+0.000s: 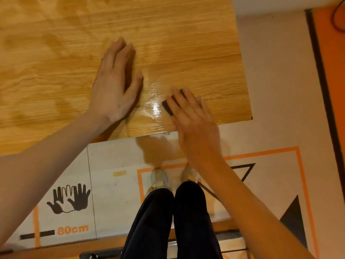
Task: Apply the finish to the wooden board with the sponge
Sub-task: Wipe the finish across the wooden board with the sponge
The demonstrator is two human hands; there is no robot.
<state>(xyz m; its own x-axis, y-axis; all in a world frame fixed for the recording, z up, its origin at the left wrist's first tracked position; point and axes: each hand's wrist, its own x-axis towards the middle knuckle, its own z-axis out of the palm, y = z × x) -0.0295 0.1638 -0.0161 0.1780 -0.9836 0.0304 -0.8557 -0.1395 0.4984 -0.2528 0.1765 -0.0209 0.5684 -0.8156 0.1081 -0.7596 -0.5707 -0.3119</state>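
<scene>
A: What can be counted in the head view?

B: Two hands are seen. The left hand [116, 85] is laid flat on the wooden board [196, 43], its fingers straight and pressed close together, the thumb set a little apart. The right hand [192, 118] is pressed down on one dark sponge [168, 106], with the fingers stretched out over it and kept close together; whether the thumb is curled under cannot be told, since the hand is blurred.

A: Where is the sponge placed?

B: It is found near the front edge of the board, just right of the left hand. Only its left end and a strip between the fingers are shown. One wet, shiny patch [154, 107] is seen on the wood just beside it, between the two hands.

A: And the surface and the room?

B: One board is counted, light oak in grain, with a notch cut at its near right corner. Below it, a pale floor mat [112, 157] is spread, printed with orange lines, black triangles, a hand symbol [70, 198] and the mark "80cm". Two pale shoes [158, 178] and two dark trouser legs [149, 221] are seen on it. An orange strip [332, 71] is seen at the far right.
</scene>
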